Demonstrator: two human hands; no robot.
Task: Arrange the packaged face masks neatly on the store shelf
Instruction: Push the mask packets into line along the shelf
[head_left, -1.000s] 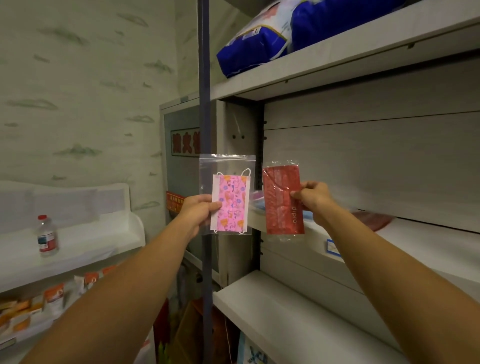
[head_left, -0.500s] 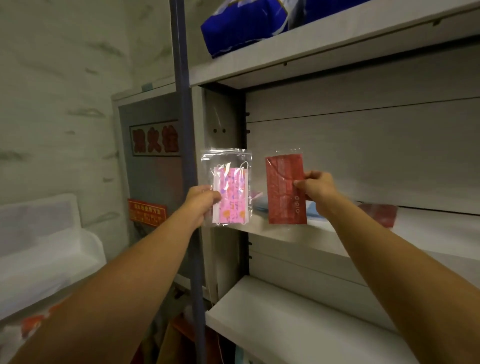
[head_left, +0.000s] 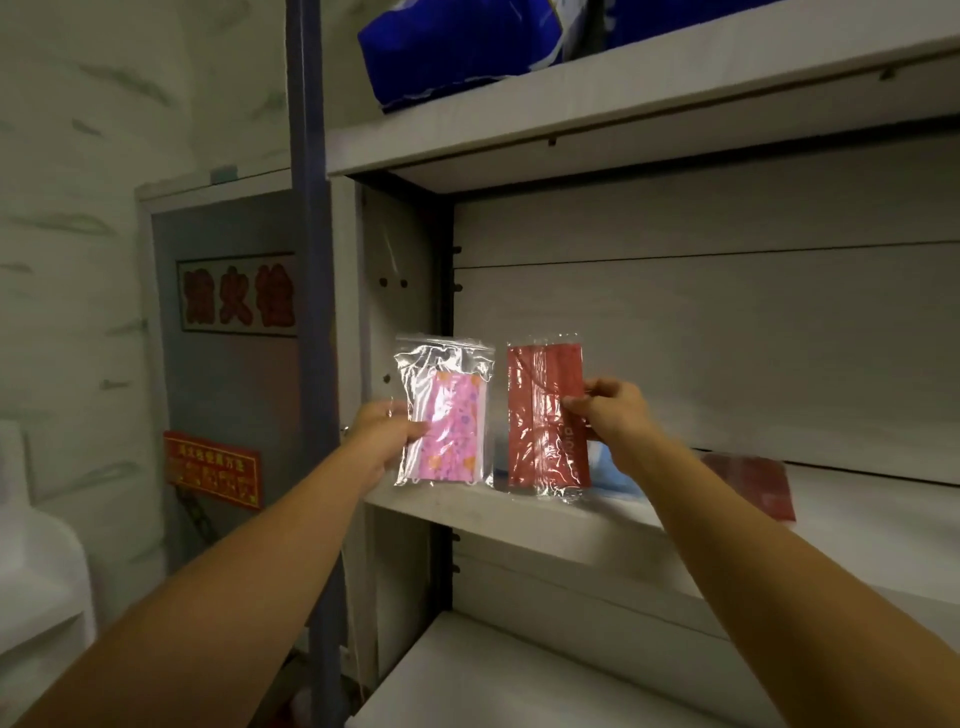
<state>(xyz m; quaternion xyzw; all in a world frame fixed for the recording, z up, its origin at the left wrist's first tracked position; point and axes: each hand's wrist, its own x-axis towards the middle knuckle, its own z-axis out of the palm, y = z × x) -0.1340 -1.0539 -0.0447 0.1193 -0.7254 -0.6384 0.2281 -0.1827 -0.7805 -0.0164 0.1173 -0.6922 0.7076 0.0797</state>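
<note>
Left hand (head_left: 387, 434): pinches the pink mask pack (head_left: 449, 426), upright.
Right hand (head_left: 613, 415): pinches the red mask pack (head_left: 545, 415), at 3 o'clock of the pink one.
Shelf (head_left: 519, 519): just under both packs.

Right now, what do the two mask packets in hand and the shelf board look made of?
Pink mask packet: clear glossy plastic film, crinkled, with glare streaks and what looks like a zip strip on top.
Red mask packet: thin clear film wrap, shiny wrinkles, flat seam at the top.
Shelf board: matte off-white, probably painted metal or laminate; cannot tell which.
</note>
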